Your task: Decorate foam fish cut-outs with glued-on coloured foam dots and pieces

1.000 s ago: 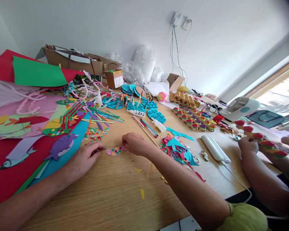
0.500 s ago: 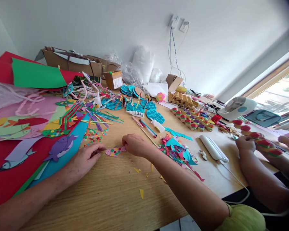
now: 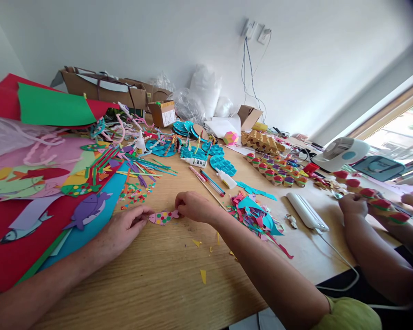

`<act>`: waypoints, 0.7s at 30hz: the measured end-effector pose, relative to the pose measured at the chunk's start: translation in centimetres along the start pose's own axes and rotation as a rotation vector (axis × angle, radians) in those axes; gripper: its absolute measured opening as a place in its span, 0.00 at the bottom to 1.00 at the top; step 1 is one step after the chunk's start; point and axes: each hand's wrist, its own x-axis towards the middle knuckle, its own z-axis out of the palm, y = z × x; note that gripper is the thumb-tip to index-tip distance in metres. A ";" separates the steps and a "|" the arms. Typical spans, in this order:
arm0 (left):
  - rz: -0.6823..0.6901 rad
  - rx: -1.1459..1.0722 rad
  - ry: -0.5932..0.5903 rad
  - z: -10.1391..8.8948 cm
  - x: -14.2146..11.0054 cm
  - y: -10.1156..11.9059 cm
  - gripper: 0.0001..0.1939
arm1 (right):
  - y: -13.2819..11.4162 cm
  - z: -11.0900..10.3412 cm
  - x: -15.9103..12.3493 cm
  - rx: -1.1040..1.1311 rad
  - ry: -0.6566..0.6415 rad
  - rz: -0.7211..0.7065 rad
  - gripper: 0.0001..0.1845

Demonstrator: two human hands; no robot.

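A pink paper fish (image 3: 163, 217) with coloured dots is held level just above or on the wooden table, its head to the left. My left hand (image 3: 129, 225) pinches the head end between thumb and fingers. At the tail, my right hand (image 3: 194, 207) is closed, its fingertips on the paper. Behind the fish lies a scatter of small paper dots (image 3: 137, 192). Yellow paper scraps (image 3: 203, 276) lie in front of my right hand, and a heap of colourful paper cuttings (image 3: 253, 213) is right of my forearm.
Coloured sheets with a purple paper whale (image 3: 88, 210) cover the left side. Glue bottles (image 3: 226, 178), pens (image 3: 212, 183) and painted egg cartons (image 3: 277, 169) stand farther back. A white power bank-like device (image 3: 306, 211) lies right. Another person's hand (image 3: 353, 205) holds a painted carton strip (image 3: 368, 195).
Almost nothing differs. Both my hands stay on the paper fish, which has shifted very slightly left. The other person's hand has barely moved.
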 end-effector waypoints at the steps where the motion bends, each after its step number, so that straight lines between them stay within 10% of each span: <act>1: 0.000 -0.002 0.000 0.0 0.0 -0.1 0.15 | 0.0 0.0 0.0 0.026 0.000 -0.002 0.12; 14: 0.002 -0.076 0.057 0.0 0.0 0.1 0.14 | 0.0 1.3 0.1 0.145 0.135 -0.059 0.11; 21: -0.048 -0.279 0.129 -0.7 -0.2 1.1 0.19 | -1.9 0.1 -3.1 -0.083 0.348 -0.378 0.10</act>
